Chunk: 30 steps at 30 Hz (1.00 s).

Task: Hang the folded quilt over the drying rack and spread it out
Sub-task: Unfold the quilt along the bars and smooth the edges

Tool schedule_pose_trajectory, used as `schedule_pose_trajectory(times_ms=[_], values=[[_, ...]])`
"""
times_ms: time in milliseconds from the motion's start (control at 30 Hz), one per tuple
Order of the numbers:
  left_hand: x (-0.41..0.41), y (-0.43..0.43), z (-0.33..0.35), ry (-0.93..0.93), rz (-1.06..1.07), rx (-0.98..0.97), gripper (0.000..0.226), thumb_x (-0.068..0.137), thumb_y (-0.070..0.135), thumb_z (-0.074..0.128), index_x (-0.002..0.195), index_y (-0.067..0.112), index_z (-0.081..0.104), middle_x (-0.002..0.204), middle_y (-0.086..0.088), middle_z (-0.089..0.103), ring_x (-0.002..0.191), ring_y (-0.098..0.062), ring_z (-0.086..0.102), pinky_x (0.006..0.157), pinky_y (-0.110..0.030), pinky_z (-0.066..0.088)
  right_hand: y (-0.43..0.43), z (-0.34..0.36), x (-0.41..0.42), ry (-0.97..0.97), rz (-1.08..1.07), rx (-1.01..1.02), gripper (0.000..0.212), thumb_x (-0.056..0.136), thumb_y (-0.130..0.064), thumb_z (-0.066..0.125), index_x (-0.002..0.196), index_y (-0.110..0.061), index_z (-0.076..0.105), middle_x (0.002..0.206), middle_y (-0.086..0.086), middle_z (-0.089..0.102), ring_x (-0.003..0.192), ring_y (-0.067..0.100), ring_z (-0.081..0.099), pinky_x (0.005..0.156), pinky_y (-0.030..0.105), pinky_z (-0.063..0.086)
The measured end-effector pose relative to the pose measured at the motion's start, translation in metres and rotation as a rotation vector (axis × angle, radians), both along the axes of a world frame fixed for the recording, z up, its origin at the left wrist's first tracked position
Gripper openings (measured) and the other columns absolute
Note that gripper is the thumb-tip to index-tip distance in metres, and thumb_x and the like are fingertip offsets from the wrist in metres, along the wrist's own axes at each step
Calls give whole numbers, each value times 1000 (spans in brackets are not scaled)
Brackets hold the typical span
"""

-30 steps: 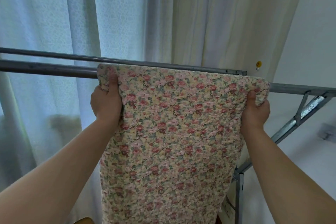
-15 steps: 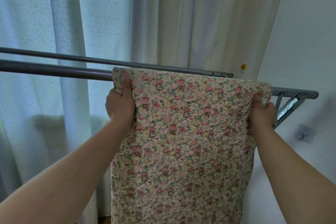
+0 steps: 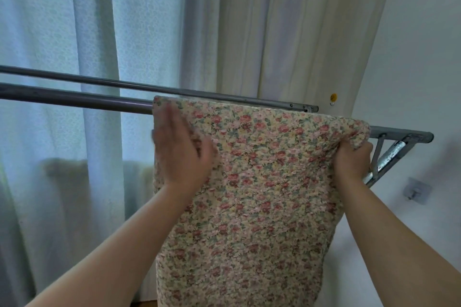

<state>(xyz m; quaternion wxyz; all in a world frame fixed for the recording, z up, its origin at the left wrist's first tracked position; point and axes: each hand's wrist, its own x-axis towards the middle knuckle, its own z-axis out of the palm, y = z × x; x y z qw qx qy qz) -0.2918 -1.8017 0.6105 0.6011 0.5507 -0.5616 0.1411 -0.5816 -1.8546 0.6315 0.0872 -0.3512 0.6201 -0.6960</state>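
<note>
Floral quilt (image 3: 262,182), folded, hangs over the near rail of the grey metal drying rack (image 3: 74,99), in front of pale curtains (image 3: 274,32). Left hand (image 3: 180,154) lies blurred, fingers spread flat on its upper left corner. Right hand (image 3: 351,161) is clenched on the upper right corner.

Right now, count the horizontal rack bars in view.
2: the far bar runs thinner behind, and the near bar carries the quilt. Others may be hidden below.
</note>
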Motion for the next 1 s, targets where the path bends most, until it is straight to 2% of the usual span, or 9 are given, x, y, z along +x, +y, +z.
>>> schedule_pose_trajectory(times_ms=[67,133,300,400,500,767,833,900,1000], values=[[-13,-4,-3,-388,-5,-75,64,86,39,45,139,5,38,149,-18,32,140,-29,18,115,-45,8,0,-1,3,-3,-6,-24,39,96,-31,42,127,-7,39,128,15,52,112,33,51,81,33,37],[-21,-16,1,-553,11,-16,57,87,41,40,132,8,50,142,-16,46,136,-32,31,113,-49,12,-1,-3,4,14,-12,-45,39,96,-29,42,127,-6,38,128,15,51,112,33,51,78,31,34],[-40,-30,35,-705,41,77,48,90,40,37,127,17,57,128,-8,59,121,-32,52,104,-57,30,1,-6,2,99,-50,-56,39,96,-29,43,126,-4,39,127,16,51,113,33,50,86,35,38],[-52,-34,54,-742,5,158,48,95,45,32,134,21,47,127,-3,58,117,-29,49,101,-51,30,1,-9,5,161,-61,-22,38,97,-28,41,127,-5,38,126,18,52,111,36,51,87,40,40],[-67,-42,67,-809,-14,205,53,96,52,24,139,24,38,130,-2,54,120,-27,45,100,-45,28,2,-8,9,157,-38,-40,36,98,-26,40,128,-6,38,124,17,54,110,35,52,85,36,39],[-100,-54,80,-883,-53,185,51,97,51,20,123,21,51,121,-4,59,112,-26,53,91,-39,36,0,-6,-1,93,204,-139,45,97,-25,43,141,-19,34,133,-2,47,118,14,44,95,24,29],[-112,-56,81,-906,-51,216,53,96,54,20,124,20,50,122,-5,58,114,-27,52,91,-40,37,1,-9,-11,120,257,-155,34,96,-19,43,130,-19,45,116,-5,51,105,9,45,90,24,34],[-124,-58,80,-900,-38,217,55,96,55,20,123,19,51,121,-6,58,113,-28,52,91,-40,37,6,-11,-18,91,293,-206,20,94,-10,39,92,-20,55,90,-5,54,83,6,49,71,24,38],[-152,-61,80,-854,-28,213,56,95,55,20,120,18,53,119,-6,60,112,-27,54,92,-40,37,6,-13,-39,-82,324,-310,33,88,-1,34,66,-18,52,72,-2,52,63,-3,50,60,22,39]])
